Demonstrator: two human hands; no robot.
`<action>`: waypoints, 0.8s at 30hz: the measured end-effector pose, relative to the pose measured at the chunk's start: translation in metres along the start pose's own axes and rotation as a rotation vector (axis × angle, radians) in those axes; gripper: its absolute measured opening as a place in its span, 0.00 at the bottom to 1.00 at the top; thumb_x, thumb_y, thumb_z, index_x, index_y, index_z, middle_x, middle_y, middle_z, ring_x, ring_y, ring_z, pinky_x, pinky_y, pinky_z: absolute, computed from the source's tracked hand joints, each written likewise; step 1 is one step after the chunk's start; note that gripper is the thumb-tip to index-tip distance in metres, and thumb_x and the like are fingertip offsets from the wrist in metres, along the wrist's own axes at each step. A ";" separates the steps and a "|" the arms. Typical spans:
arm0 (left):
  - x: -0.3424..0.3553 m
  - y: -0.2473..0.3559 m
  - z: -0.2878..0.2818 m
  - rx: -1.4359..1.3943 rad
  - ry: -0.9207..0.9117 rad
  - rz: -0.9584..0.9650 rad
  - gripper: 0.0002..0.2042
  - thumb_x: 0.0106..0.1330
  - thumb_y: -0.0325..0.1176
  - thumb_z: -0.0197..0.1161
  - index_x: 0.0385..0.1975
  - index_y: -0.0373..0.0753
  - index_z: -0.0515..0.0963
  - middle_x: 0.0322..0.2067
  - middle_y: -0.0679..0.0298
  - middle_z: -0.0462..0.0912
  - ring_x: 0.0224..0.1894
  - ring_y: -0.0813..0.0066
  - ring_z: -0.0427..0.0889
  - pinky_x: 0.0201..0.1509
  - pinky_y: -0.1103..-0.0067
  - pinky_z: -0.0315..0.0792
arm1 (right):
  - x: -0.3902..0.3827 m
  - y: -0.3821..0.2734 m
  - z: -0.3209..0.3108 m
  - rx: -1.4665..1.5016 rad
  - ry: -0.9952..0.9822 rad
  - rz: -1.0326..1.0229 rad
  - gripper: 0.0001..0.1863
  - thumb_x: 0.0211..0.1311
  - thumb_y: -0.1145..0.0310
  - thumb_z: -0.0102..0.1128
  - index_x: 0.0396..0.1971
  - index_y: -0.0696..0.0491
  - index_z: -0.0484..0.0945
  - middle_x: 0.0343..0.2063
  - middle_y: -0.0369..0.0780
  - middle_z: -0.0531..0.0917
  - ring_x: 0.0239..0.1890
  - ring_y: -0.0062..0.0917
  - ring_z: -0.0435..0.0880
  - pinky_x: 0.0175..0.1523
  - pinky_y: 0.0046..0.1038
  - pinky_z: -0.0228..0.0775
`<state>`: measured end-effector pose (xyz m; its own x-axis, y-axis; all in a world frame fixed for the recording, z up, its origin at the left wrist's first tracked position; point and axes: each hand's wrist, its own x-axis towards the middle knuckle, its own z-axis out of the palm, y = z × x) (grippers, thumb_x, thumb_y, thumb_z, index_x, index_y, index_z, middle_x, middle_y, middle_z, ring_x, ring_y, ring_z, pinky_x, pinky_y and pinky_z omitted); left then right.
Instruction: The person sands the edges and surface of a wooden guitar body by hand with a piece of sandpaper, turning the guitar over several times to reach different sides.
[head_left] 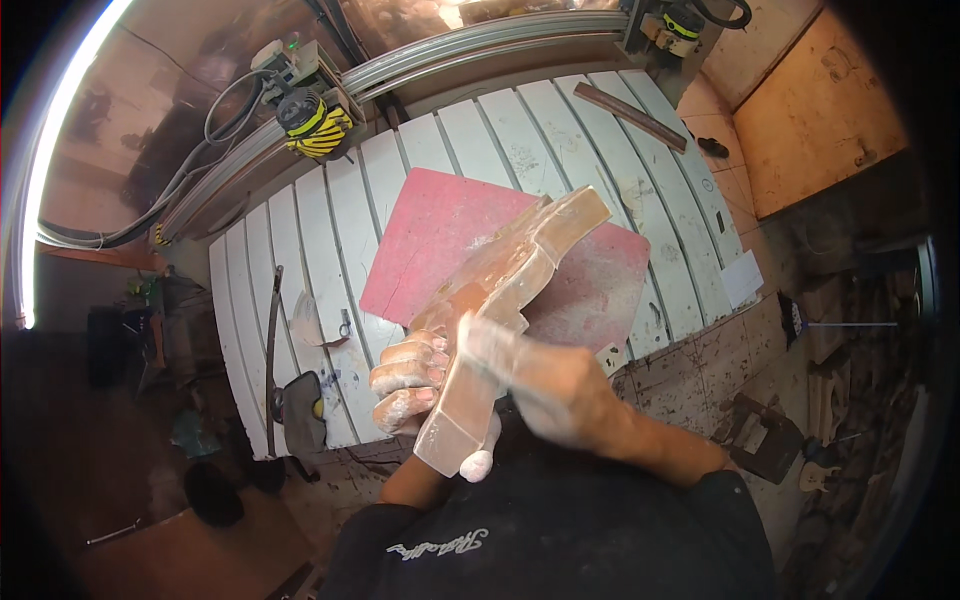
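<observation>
A long, dusty wooden piece [497, 290] with a stepped, curving edge is held up at a slant in front of me. Its near end is close to my chest and its far end points away to the right. My left hand [410, 378] grips the near part, with fingers wrapped over the left side and the thumb along the right. White dust coats those fingers. Motion smears my right hand [555, 388], whose fingertips are at the wood's upward-facing edge. Whether it holds something there cannot be made out. Under the piece lies a pinkish-red board [425, 225].
The board rests on a white slatted table [345, 190]. A machine head with yellow-black stripes [318, 128] and a metal rail [490, 45] stand along the far side. A dark strip [630, 117] lies far right; a long thin bar [274, 350] lies left. A wooden cabinet [820, 110] stands right.
</observation>
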<state>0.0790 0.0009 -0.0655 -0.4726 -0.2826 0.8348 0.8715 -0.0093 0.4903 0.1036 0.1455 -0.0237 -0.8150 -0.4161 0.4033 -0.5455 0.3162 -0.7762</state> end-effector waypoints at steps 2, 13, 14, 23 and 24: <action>-0.002 0.002 -0.002 0.010 -0.005 0.000 0.37 0.59 0.68 0.61 0.46 0.37 0.62 0.34 0.55 0.71 0.36 0.62 0.77 0.43 0.66 0.77 | -0.001 -0.010 -0.004 0.063 -0.047 0.140 0.31 0.48 0.89 0.56 0.57 0.62 0.78 0.59 0.54 0.78 0.56 0.42 0.84 0.59 0.32 0.80; -0.003 0.006 -0.003 -0.012 -0.016 -0.019 0.36 0.58 0.68 0.61 0.45 0.38 0.62 0.34 0.56 0.71 0.36 0.62 0.76 0.43 0.66 0.76 | -0.005 -0.007 0.002 0.022 -0.007 -0.010 0.30 0.52 0.85 0.56 0.59 0.58 0.77 0.57 0.50 0.81 0.53 0.38 0.85 0.53 0.31 0.82; -0.003 0.006 -0.003 -0.015 -0.015 -0.018 0.36 0.58 0.68 0.61 0.45 0.38 0.62 0.34 0.56 0.71 0.36 0.62 0.76 0.43 0.66 0.75 | -0.007 0.006 0.006 -0.067 0.063 -0.064 0.30 0.52 0.82 0.59 0.60 0.55 0.77 0.57 0.47 0.81 0.49 0.36 0.88 0.47 0.30 0.84; -0.004 0.007 -0.005 -0.020 -0.021 -0.023 0.36 0.58 0.67 0.62 0.45 0.38 0.62 0.34 0.56 0.71 0.36 0.63 0.76 0.44 0.66 0.74 | -0.006 -0.012 -0.003 0.080 -0.037 0.107 0.30 0.51 0.89 0.54 0.57 0.59 0.79 0.57 0.52 0.80 0.56 0.42 0.84 0.56 0.31 0.82; -0.004 0.007 -0.008 -0.005 -0.019 -0.020 0.36 0.58 0.67 0.62 0.44 0.38 0.62 0.34 0.56 0.71 0.36 0.63 0.76 0.44 0.66 0.74 | -0.003 -0.031 -0.009 0.061 -0.109 0.063 0.28 0.52 0.88 0.55 0.57 0.59 0.78 0.57 0.52 0.81 0.56 0.41 0.84 0.56 0.31 0.82</action>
<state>0.0879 -0.0059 -0.0675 -0.4926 -0.2642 0.8292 0.8623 -0.0198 0.5060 0.1215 0.1450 0.0032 -0.8194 -0.4882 0.3004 -0.4784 0.2938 -0.8275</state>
